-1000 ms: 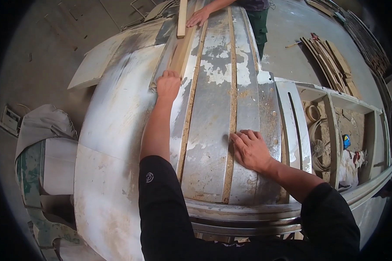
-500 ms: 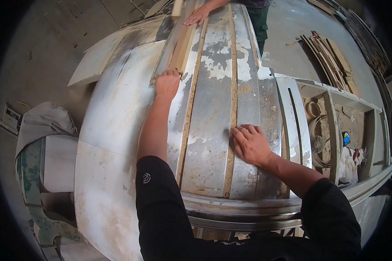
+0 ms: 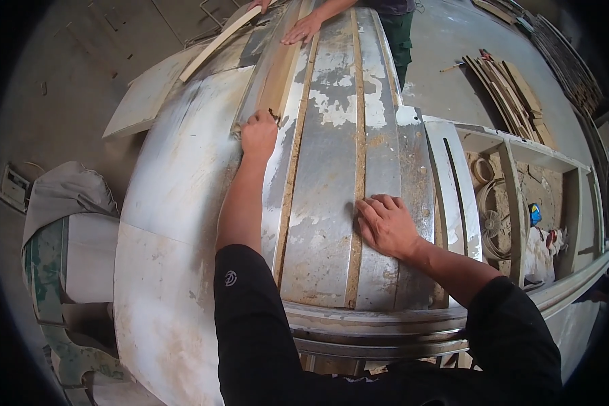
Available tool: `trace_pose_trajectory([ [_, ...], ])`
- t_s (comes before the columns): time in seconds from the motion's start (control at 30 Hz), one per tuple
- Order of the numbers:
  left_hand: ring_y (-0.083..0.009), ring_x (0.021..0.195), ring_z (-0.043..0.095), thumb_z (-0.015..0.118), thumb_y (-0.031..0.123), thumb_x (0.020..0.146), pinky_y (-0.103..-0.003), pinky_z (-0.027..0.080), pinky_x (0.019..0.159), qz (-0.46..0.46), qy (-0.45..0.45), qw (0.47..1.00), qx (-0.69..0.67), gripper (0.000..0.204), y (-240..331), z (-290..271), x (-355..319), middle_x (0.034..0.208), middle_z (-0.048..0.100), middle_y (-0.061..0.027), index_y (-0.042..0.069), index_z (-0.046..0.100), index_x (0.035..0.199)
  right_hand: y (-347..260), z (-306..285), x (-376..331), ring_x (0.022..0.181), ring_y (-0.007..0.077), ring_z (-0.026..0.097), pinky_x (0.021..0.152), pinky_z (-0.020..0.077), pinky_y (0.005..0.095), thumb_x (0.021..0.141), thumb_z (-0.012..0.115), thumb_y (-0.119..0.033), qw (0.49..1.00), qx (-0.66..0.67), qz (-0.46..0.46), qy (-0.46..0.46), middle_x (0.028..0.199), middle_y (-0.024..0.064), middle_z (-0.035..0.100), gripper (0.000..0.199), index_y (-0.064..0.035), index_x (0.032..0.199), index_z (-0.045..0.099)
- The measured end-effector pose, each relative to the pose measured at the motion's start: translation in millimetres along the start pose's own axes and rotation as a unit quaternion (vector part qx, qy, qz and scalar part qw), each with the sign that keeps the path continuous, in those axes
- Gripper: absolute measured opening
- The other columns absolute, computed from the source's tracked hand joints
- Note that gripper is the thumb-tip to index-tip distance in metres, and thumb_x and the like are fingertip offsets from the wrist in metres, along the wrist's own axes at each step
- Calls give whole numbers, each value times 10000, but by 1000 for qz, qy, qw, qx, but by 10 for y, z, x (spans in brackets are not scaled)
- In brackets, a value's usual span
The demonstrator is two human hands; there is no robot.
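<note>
My left hand [image 3: 258, 134] is closed at the near end of a long wooden board [image 3: 275, 81], which lies lengthwise on a worn metal machine table [image 3: 325, 203]. A small dark piece shows beside its fingertips; its kind is unclear. Farther right, my right hand [image 3: 389, 227] rests palm down on the table beside a dusty groove, fingers loosely bent, holding nothing. At the far end, a co-worker's hand [image 3: 303, 30] lies flat on the board. The co-worker's other hand [image 3: 258, 5] grips a narrow wooden strip [image 3: 220, 42] that slants over the table's far left.
A metal rail [image 3: 379, 325] runs along the table's near edge. On the right, an open frame [image 3: 511, 203] surrounds coiled hose and a blue tape measure [image 3: 535, 214]. Stacked planks [image 3: 511, 95] lie on the floor beyond. A cloth-covered green machine [image 3: 68, 230] stands left.
The co-worker's strip has swung out to the left, away from the board, and more of it shows. My hands have stayed nearly in place; the whole view has shifted slightly.
</note>
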State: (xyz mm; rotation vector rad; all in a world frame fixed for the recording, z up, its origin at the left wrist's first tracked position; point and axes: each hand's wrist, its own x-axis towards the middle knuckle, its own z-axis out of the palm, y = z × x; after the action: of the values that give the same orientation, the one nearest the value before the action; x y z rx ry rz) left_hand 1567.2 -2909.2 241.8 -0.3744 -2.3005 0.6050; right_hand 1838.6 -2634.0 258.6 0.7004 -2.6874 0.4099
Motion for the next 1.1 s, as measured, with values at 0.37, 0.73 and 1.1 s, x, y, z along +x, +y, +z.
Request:
trace_pose_trajectory([
  [0.37,-216,649,682,563,131,811,-336,542,545,25,-30,998,-58,122,-99,-115,-43,865,663,-110,62,637,879,-6,-12,-11,1057,269,537,887,412,421,893,552,-264,1000,3,-2,5,1075,99,591,374,-58,1205,532],
  [0.73,-242,589,690,523,103,827,-358,546,512,33,-64,992,-104,160,-154,-197,-138,820,678,-147,19,624,918,-10,-36,-3,1081,269,540,914,407,417,873,574,-239,1000,12,14,-14,1124,111,601,381,-53,1203,533],
  [1.1,-248,592,690,519,92,824,-353,548,515,30,-55,991,-121,176,-149,-190,-216,790,682,-154,-9,634,911,-32,-29,-30,1069,269,543,909,409,416,873,575,-242,1000,10,10,-14,1116,113,604,394,-47,1211,528],
])
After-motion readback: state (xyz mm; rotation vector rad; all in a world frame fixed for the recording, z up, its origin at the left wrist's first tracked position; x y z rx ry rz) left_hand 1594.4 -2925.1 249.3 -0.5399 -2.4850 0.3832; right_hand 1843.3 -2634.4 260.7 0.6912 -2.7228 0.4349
